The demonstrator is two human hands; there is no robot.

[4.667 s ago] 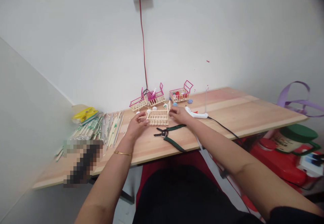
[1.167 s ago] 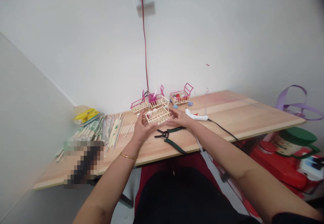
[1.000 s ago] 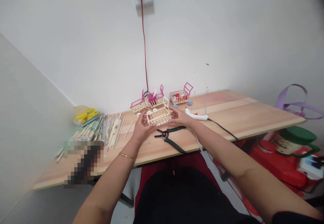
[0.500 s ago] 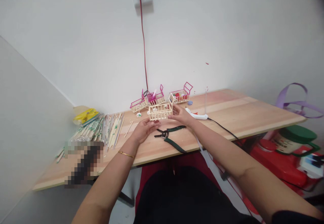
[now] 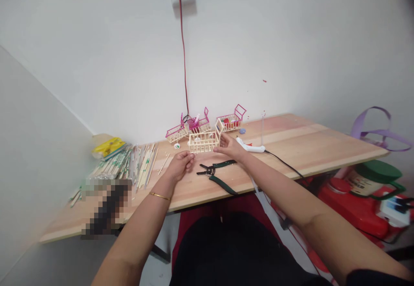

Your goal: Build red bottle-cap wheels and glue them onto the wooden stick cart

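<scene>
My right hand (image 5: pixel 229 148) grips the right end of a small cart-shaped basket (image 5: pixel 203 143) built of pale wooden sticks, with a raised handle at that end. The basket is held up over the table. My left hand (image 5: pixel 181 165) is closed just below the basket's left corner, fingertips pressed together; whether anything is between them is too small to make out. Below the basket, green-handled wire strippers (image 5: pixel 216 176) lie with jaws and handles apart. Right of my right hand lies a white glue gun (image 5: pixel 254 148) with a black cord.
Several similar baskets with magenta trim (image 5: pixel 231 122) stand by the wall. Loose sticks (image 5: pixel 147 165) and packaged sticks (image 5: pixel 111 167) lie on the left of the wooden table (image 5: pixel 310 143). A yellow packet (image 5: pixel 108 148) rests behind them. A red container (image 5: pixel 355 208) stands below the table's right side.
My left hand has drawn back slightly from under the basket, and its fingers have curled closed. My right hand still holds the basket in nearly the same place.
</scene>
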